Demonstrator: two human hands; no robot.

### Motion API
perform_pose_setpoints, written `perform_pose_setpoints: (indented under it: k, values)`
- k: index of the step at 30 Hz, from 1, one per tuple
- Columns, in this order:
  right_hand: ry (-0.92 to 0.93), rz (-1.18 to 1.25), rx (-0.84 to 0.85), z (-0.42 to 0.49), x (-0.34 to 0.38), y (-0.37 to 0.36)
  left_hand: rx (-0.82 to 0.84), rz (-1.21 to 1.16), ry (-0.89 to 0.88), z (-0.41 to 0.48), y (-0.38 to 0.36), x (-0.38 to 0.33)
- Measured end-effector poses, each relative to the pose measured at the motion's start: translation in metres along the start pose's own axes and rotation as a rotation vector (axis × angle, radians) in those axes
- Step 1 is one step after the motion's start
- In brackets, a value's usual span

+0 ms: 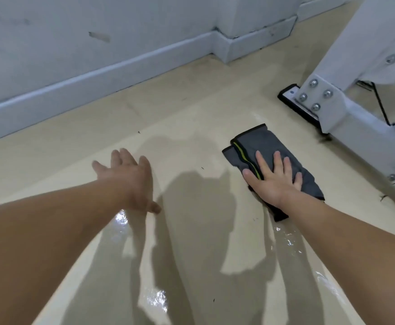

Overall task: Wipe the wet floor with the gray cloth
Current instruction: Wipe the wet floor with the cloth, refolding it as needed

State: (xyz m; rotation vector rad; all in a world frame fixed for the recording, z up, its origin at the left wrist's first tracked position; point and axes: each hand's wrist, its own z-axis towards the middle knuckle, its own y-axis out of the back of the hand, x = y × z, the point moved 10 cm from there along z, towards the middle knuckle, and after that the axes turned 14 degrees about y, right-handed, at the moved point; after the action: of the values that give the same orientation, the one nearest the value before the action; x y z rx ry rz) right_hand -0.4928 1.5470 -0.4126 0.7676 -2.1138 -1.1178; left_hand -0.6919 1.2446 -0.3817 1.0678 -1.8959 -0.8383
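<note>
A folded gray cloth with a yellow-green stripe lies flat on the beige floor at the right of centre. My right hand presses down on its near half, palm flat and fingers spread. My left hand hovers above the floor to the left, fingers apart, holding nothing. A glossy wet patch spreads over the floor between and below my forearms, with bright reflections near both arms.
A white wall with a baseboard runs along the far side and steps out at a corner. A white metal frame leg with bolts and a black foot stands right of the cloth, with a black cable.
</note>
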Motion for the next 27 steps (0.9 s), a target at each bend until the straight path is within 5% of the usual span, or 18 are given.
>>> perform_pose_setpoints:
  k: [4, 11, 23, 27]
  values:
    - [-0.187, 0.001, -0.151, 0.000, 0.008, -0.009, 0.006, 0.022, -0.051, 0.009, -0.003, 0.011]
    - [-0.311, 0.015, -0.143, 0.035, 0.045, -0.015, -0.017, -0.081, -0.149, 0.010, -0.017, 0.017]
    - [0.080, -0.074, -0.005, 0.190, 0.217, 0.020, 0.098, -0.093, -0.159, 0.022, -0.024, 0.011]
    - [0.466, -0.249, 0.090, 0.177, 0.294, -0.002, 0.125, -0.101, -0.155, 0.024, -0.023, 0.011]
